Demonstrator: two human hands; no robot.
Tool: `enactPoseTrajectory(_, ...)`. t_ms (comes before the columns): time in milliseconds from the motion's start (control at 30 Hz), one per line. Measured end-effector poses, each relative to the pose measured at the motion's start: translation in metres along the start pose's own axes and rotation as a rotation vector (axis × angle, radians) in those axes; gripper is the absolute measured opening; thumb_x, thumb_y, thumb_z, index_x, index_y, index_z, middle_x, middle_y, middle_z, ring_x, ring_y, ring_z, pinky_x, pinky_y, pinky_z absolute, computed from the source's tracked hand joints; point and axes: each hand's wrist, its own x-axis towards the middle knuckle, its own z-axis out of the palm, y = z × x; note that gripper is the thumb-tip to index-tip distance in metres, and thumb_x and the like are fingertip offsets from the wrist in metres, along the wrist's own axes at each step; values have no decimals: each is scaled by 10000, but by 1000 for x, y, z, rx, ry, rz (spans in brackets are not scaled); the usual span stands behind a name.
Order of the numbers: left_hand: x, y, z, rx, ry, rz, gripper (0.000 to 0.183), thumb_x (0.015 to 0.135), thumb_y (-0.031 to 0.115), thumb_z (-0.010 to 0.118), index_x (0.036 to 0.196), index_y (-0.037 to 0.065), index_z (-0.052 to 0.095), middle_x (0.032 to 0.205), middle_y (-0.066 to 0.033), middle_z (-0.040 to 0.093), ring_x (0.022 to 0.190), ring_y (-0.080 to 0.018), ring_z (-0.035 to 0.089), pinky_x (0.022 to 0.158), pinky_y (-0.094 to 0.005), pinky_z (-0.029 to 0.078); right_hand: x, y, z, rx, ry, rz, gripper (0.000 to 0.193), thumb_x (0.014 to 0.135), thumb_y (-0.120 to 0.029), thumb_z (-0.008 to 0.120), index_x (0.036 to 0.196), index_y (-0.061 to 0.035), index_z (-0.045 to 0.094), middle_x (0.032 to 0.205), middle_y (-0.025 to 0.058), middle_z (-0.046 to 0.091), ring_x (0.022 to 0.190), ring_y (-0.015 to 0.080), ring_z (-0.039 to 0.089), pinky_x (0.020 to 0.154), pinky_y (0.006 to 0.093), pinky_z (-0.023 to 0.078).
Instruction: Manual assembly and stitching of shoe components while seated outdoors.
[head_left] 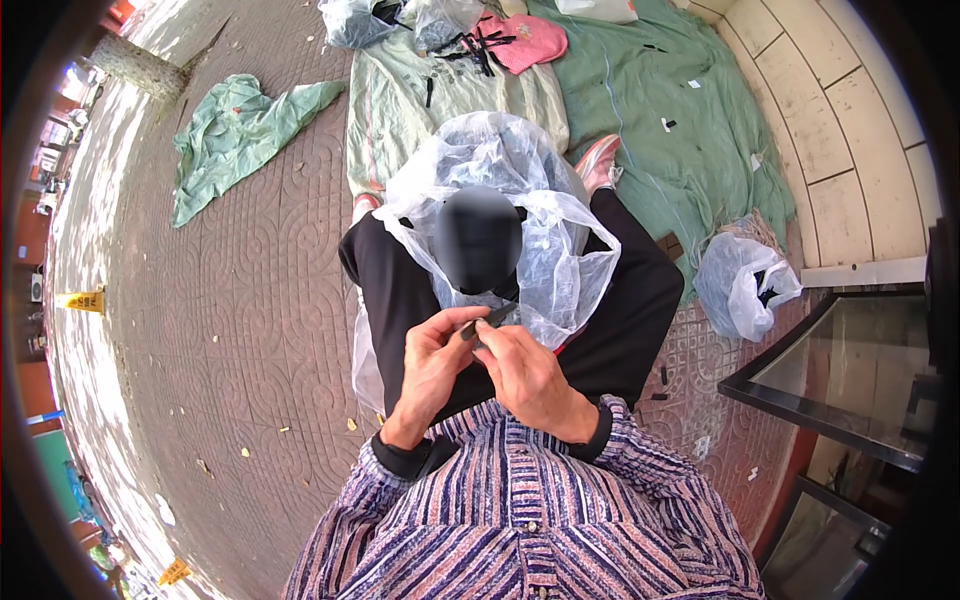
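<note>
My left hand [432, 362] and my right hand [535, 378] meet in front of my lap, fingers closed in a pinch. Between their fingertips is a short, flat black strip [496, 316], its exact kind too small to make out. Just beyond my fingers a translucent white plastic bag [565, 255] stands open between my legs. Dark contents [478, 240] show in its mouth, but that patch is blurred.
Ahead lie a pale sheet [395, 105] and a green sheet [690, 125]. A pink cloth bag [530, 42] with black strips sits at the far end. To my right are a smaller white bag [735, 285] and a black-framed glass panel [840, 350].
</note>
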Motion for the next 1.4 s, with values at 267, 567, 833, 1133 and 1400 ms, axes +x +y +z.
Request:
enactPoseTrajectory(267,-4,7,-5,-31,-30,-33,218,808,-6,485,992,-58,589,664,-7,540,468,-32,352,468,-166,310,18,10,-15,-25,99,141,335,706,47,588,1022,24,481,881,176,552,809,329,538,717,400,446)
enactPoseTrajectory(567,-1,1,1,456,-87,131,183,725,-78,500,873,-43,601,749,-26,602,608,-46,515,573,-174,412,9,23,-14,617,-367,604,303,763,74,490,1040,-16,407,845,176,567,751,310,598,653,369,467)
enactPoseTrajectory(833,4,5,-19,62,-246,40,110,771,27,661,852,12,589,771,22,587,688,-26,504,639,-169,415,4,19,-12,1037,-176,735,348,841,28,446,1174,-63,497,787,-30,487,619,33,409,540,171,343)
enactPoseTrajectory(1133,-4,7,-3,321,-184,136,148,763,51,679,866,-6,589,763,-3,574,707,-49,536,645,-184,433,7,27,-15,1310,-200,1054,173,846,-210,605,864,-39,593,642,-26,518,506,31,444,443,150,312)
enactPoseTrajectory(1400,-7,5,-2,386,-194,129,75,771,16,652,829,-4,608,788,-20,577,782,-103,582,709,-229,466,-2,31,-21,1379,-120,1140,297,776,-76,623,972,-46,402,716,45,543,538,85,516,419,161,332)
